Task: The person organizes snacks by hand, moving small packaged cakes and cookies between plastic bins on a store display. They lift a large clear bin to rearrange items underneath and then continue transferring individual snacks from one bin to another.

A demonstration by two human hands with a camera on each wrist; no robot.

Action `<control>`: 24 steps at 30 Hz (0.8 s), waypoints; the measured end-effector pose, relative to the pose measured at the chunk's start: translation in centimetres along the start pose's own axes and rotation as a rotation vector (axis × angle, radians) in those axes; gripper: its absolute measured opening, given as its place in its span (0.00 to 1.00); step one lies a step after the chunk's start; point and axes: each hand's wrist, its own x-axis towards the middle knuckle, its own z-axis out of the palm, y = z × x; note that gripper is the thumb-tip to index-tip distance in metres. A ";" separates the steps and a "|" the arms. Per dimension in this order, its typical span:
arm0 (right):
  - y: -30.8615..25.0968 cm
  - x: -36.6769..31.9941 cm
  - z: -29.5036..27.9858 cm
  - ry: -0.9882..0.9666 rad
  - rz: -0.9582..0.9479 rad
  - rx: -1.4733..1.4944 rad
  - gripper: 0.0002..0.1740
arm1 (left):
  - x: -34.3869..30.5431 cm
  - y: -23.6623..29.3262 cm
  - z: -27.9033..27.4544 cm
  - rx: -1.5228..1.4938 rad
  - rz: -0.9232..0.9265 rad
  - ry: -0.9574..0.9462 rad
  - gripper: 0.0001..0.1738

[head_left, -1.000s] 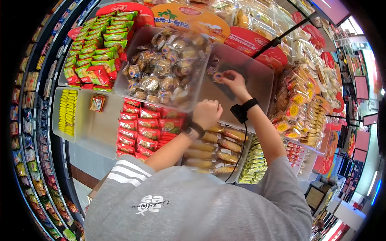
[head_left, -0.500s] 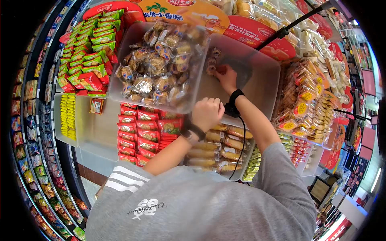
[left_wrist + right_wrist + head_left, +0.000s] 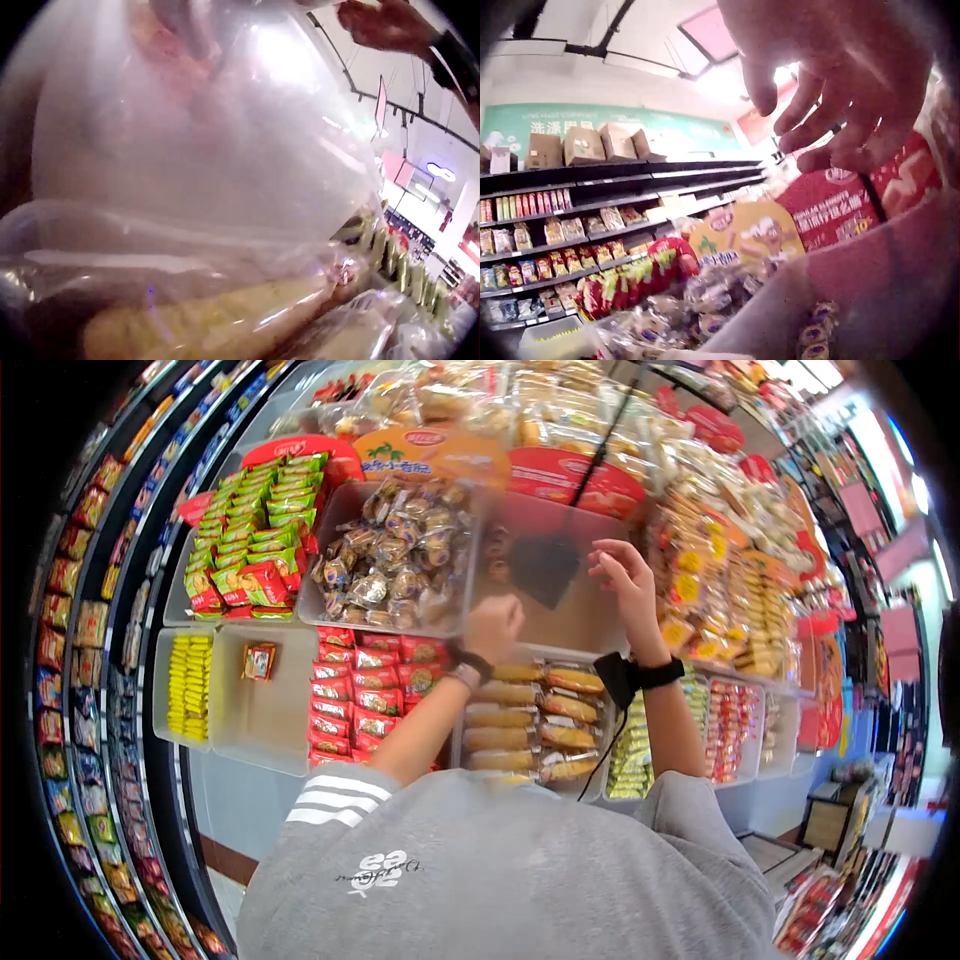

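Found right hand [image 3: 632,598] raised at the right side of the bin [image 3: 585,615], fingers apart and softly bent, with nothing visible in grip. Found left hand [image 3: 495,622] curled near the corner between both bins; unable to tell whether gripping a rim or merely resting there, owing to blur. Located a short row of wrapped cakes [image 3: 496,550] along the left side of the bin, in single file; probably lined against the wall for support. Located loose cakes [image 3: 385,565] heaped in the neighbouring tub [image 3: 375,628], probably kept from mixing by its walls.

Noted a dark patch [image 3: 545,565] beside the row; shadow or object, unable to tell. Noted red packs [image 3: 355,695] in front of the tub, long rolls [image 3: 500,717] in front of the bin, and green packs [image 3: 250,540] at the tub's left. Noted cloudy plastic [image 3: 202,172] across much of the left wrist view, hiding detail. Recorded as possible snags: the tub wall between heap and row, the cable [image 3: 606,755] trailing from the right wrist over the rolls, and the black pole [image 3: 602,448] crossing the red sign [image 3: 540,475] behind.
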 end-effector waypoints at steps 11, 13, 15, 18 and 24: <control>3.3 -31.9 -5.8 0.316 0.235 0.179 0.13 | -13.9 9.4 -11.7 -0.508 0.046 -0.279 0.07; 4.7 -35.1 -5.2 0.434 0.258 0.197 0.13 | -17.1 9.5 -12.0 -0.505 0.076 -0.468 0.06; 4.5 -37.5 -3.8 0.543 0.344 0.208 0.13 | -19.8 9.2 -11.8 -0.458 0.104 -0.679 0.06; 4.8 -40.8 -1.7 0.605 0.276 0.113 0.14 | -22.8 9.7 -10.3 -0.509 0.225 -0.922 0.05; 7.3 -49.9 0.6 0.682 0.354 -0.655 0.12 | -23.1 13.9 -9.3 -0.393 0.696 -1.517 0.08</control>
